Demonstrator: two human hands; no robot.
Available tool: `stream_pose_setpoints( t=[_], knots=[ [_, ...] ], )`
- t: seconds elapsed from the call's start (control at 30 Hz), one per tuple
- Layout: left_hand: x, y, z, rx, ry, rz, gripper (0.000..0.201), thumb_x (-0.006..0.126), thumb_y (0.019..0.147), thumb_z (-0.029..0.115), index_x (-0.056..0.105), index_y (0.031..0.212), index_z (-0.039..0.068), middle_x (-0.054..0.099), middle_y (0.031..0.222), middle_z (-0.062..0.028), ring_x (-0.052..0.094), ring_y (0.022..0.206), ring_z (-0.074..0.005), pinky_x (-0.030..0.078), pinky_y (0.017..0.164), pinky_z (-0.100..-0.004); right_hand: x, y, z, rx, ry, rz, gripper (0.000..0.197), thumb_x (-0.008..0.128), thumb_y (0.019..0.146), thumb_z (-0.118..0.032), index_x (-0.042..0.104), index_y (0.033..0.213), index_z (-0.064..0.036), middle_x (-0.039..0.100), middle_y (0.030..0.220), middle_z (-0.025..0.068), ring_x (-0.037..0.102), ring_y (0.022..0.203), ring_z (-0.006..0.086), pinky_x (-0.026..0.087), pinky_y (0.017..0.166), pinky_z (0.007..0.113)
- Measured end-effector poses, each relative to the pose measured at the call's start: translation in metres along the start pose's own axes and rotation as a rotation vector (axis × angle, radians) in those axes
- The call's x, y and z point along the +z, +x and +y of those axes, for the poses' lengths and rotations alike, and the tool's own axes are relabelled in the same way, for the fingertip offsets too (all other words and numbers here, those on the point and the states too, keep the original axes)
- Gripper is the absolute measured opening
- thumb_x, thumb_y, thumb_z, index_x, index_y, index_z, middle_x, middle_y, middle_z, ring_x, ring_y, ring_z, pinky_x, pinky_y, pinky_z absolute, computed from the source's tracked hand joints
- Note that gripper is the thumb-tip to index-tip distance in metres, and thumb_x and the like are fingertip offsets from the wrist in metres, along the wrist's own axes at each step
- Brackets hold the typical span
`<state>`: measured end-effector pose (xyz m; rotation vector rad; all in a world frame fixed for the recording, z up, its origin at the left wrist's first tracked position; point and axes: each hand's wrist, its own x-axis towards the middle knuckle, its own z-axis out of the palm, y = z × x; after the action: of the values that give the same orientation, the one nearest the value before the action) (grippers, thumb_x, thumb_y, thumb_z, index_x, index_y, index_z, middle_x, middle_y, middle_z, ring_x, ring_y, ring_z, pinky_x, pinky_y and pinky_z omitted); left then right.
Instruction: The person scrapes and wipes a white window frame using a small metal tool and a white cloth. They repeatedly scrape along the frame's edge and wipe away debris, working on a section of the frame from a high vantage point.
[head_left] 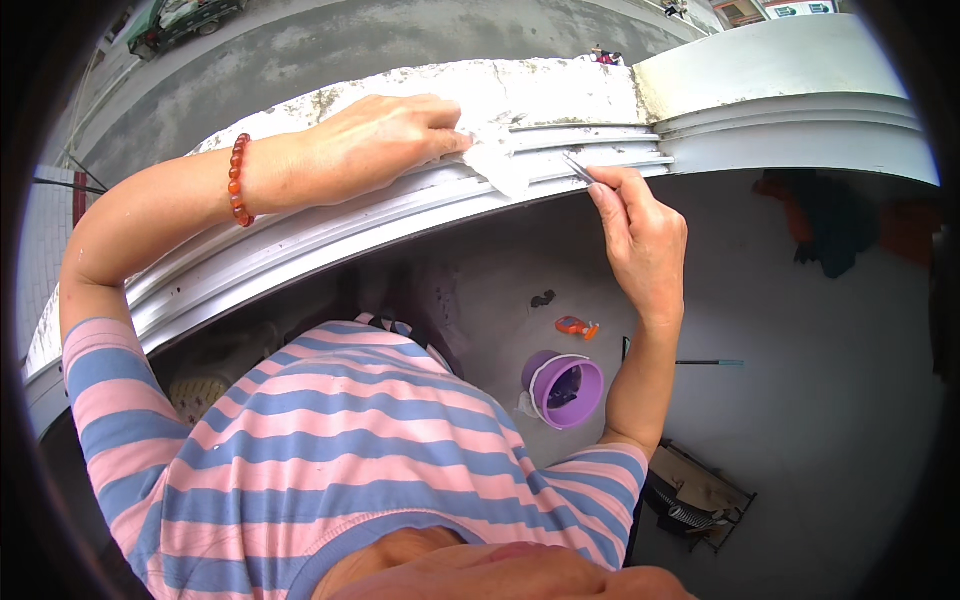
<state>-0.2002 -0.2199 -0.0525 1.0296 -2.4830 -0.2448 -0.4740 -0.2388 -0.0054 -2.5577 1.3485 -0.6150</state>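
My left hand (385, 140) lies flat on the window track, its fingers pressing a white cloth (497, 160) onto the grey aluminium rails (330, 225). A red bead bracelet (238, 180) circles that wrist. My right hand (640, 235) pinches a thin metal tool (578, 166), like tweezers or a small blade, with its tip in a groove of the track just right of the cloth. The two hands are a short way apart along the sill.
Beyond the track is a weathered concrete ledge (520, 85) with a street far below. On the floor stand a purple bucket (566, 390), a small orange object (575, 326), a thin rod (700, 362) and a cardboard box (700, 495).
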Motion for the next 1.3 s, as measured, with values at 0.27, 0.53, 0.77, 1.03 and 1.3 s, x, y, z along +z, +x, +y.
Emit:
stream_pose_setpoints(
  t=[0.27, 0.53, 0.77, 1.03, 1.3],
  knots=[
    [0.023, 0.077, -0.015, -0.024, -0.233, 0.116, 0.011, 0.057, 0.073, 0.004, 0.058, 0.081, -0.002, 0.060, 0.082, -0.0164, 0.058, 0.077, -0.0338, 0.046, 0.067, -0.0390, -0.018, 0.007, -0.027, 0.093, 0.086, 0.085, 0.013, 0.058, 0.088, -0.009, 0.063, 0.099, -0.0047, 0.055, 0.061, 0.0042, 0.045, 0.050, 0.0086, 0.038, 0.048, 0.023],
    [-0.092, -0.032, 0.029, -0.307, -0.030, -0.011, 0.005, 0.059, 0.078, 0.002, 0.061, 0.079, -0.003, 0.060, 0.080, -0.0130, 0.061, 0.071, -0.0288, 0.047, 0.063, -0.0341, 0.003, -0.019, -0.082, -0.278, 0.322, -0.062, 0.014, 0.065, 0.077, 0.001, 0.064, 0.091, -0.0009, 0.064, 0.072, 0.0096, 0.056, 0.051, 0.0170, 0.043, 0.050, 0.025],
    [-0.068, -0.113, 0.058, -0.209, -0.005, -0.051, 0.010, 0.064, 0.071, 0.001, 0.058, 0.079, 0.002, 0.052, 0.074, -0.0081, 0.054, 0.069, -0.0240, 0.044, 0.054, -0.0341, 0.028, -0.028, -0.083, -0.205, 0.411, -0.077, 0.012, 0.065, 0.079, -0.002, 0.064, 0.091, -0.0024, 0.062, 0.067, 0.0088, 0.055, 0.049, 0.0181, 0.042, 0.047, 0.026],
    [-0.019, -0.020, 0.033, 0.095, 0.070, -0.060, 0.007, 0.056, 0.070, 0.006, 0.053, 0.074, 0.001, 0.049, 0.078, -0.0093, 0.052, 0.078, -0.0228, 0.046, 0.056, -0.0332, 0.012, -0.068, -0.045, 0.128, 0.385, 0.067, 0.015, 0.063, 0.081, -0.002, 0.064, 0.096, -0.0014, 0.059, 0.061, 0.0058, 0.051, 0.047, 0.0113, 0.038, 0.045, 0.024],
    [0.029, 0.088, 0.029, 0.103, 0.088, 0.000, 0.009, 0.057, 0.069, 0.005, 0.054, 0.076, 0.000, 0.052, 0.081, -0.0113, 0.055, 0.081, -0.0280, 0.048, 0.061, -0.0372, 0.001, -0.103, -0.020, 0.346, 0.392, 0.198, 0.015, 0.062, 0.083, -0.003, 0.064, 0.098, -0.0013, 0.054, 0.057, 0.0022, 0.045, 0.047, 0.0071, 0.036, 0.046, 0.022]
  ],
)
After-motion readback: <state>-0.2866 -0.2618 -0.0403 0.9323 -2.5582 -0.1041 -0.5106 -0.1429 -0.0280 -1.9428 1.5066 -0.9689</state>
